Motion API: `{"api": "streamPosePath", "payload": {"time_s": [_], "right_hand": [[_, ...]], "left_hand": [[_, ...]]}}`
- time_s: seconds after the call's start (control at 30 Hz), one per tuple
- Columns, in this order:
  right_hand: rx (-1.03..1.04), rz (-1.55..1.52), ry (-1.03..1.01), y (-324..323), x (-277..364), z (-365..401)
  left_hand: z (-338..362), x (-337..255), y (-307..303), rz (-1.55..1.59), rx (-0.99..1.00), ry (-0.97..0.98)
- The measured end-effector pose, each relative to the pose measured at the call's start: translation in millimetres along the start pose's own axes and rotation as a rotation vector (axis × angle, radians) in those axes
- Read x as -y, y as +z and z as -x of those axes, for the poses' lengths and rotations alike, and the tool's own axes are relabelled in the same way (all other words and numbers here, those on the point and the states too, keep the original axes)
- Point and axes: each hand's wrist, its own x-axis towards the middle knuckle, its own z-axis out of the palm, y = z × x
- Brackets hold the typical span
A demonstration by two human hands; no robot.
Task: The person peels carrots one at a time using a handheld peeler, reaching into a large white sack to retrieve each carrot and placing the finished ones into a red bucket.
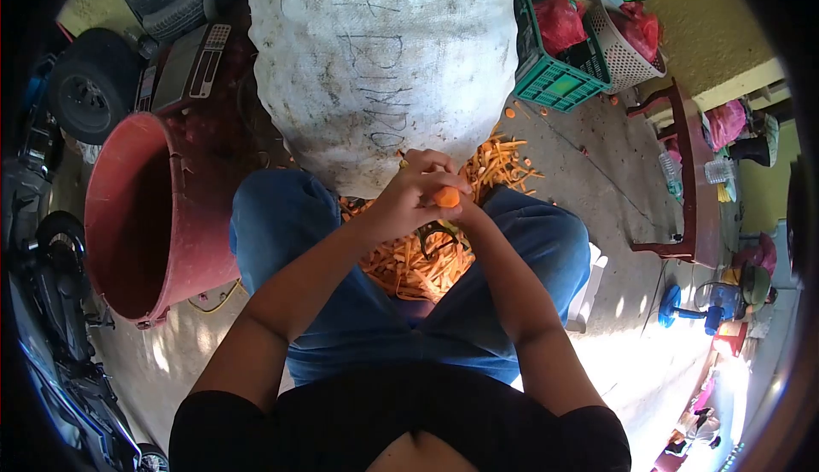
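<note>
My left hand (pixel 409 195) is wrapped around a carrot (pixel 446 197), whose orange cut-looking end points up toward me. My right hand (pixel 468 209) is closed close against it, partly hidden behind the left. Below the right hand shows a black looped peeler (pixel 437 240), which that hand seems to grip; its handle is mostly covered. Under both hands, between my knees, lies a heap of orange carrot peelings (pixel 418 276). More peelings (pixel 496 165) spread past my right knee, beside the sack.
A big white woven sack (pixel 384 62) with handwriting stands directly ahead. To the left is a tilted red barrel (pixel 175 216), with a motorcycle (pixel 64 318) beyond. A green crate (pixel 559 75) and a white basket (pixel 627 54) sit at the upper right, near a wooden bench (pixel 695 173).
</note>
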Motion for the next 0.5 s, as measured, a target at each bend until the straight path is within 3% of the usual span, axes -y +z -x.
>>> {"api": "streamPosePath", "payload": {"time_s": [0.07, 0.13, 0.17, 0.2, 0.27, 0.33, 0.43, 0.5], "right_hand": [[-0.138, -0.378, -0.019, 0, -7, -3], [0.049, -0.251, 0.222, -19, 3, -12], [-0.047, -0.260, 0.375, -22, 11, -15], [-0.042, -0.260, 0.378, -28, 10, -17], [-0.233, -0.103, 0.378, -42, 7, -20], [-0.277, -0.070, 0.398, -42, 19, -21], [-0.314, -0.054, 0.290, -37, 30, -16], [-0.259, 0.349, 0.111, -35, 26, -14]], "left_hand": [[-1, 2, -2, -0.138, -0.050, -0.146], [-3, 8, -9, -0.169, -0.129, -0.084], [-3, 9, -15, -0.105, -0.186, -0.117], [-3, 10, -21, -0.041, -0.245, -0.150], [1, 16, -28, -0.073, -0.266, -0.152], [4, 22, -30, 0.120, -0.218, -0.493], [2, 19, -23, -0.029, -0.075, -0.452], [3, 17, -20, -0.113, -0.018, -0.522]]}}
